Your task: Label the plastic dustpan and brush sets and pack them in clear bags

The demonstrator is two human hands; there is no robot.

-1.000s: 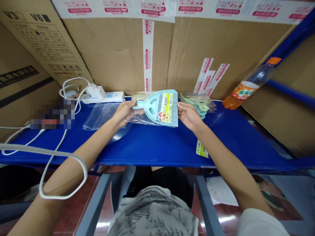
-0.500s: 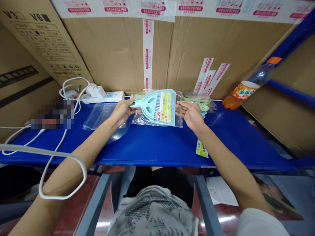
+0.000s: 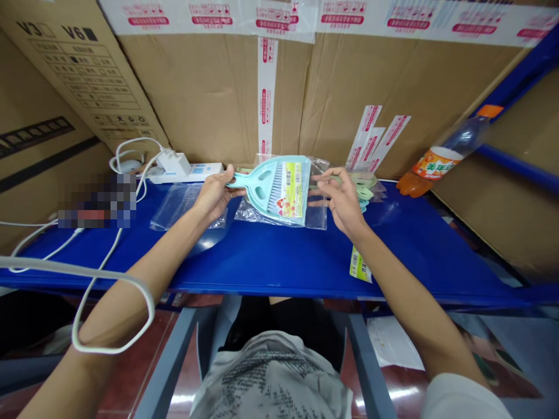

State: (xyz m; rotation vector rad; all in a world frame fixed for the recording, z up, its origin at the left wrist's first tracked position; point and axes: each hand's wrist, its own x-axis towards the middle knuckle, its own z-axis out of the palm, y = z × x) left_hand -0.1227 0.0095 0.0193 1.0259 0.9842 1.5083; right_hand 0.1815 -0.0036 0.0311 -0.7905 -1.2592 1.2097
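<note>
A light blue dustpan with a small brush point(image 3: 262, 185) is held flat above the blue table, its handle to the left. My left hand point(image 3: 217, 195) is closed on the handle. A yellow-green label point(image 3: 292, 189) lies across the bristles. My right hand point(image 3: 338, 198) is beside the pan's wide right edge, fingers spread, at a clear plastic bag point(image 3: 317, 216); whether they touch the film is hard to tell. Part of the bag lies under the pan. Behind my right hand are green dustpan sets in plastic point(image 3: 364, 189).
Clear bags point(image 3: 179, 209) lie on the blue table point(image 3: 262, 262), left of centre. A power strip point(image 3: 205, 170) with white cables stands behind them. An orange drink bottle point(image 3: 437, 163) leans at the right. Another label point(image 3: 360, 266) lies near the front edge.
The dustpan has tilted slightly and its wide edge sits a little further left. My right hand has moved slightly right, away from that edge, its fingers more spread.
</note>
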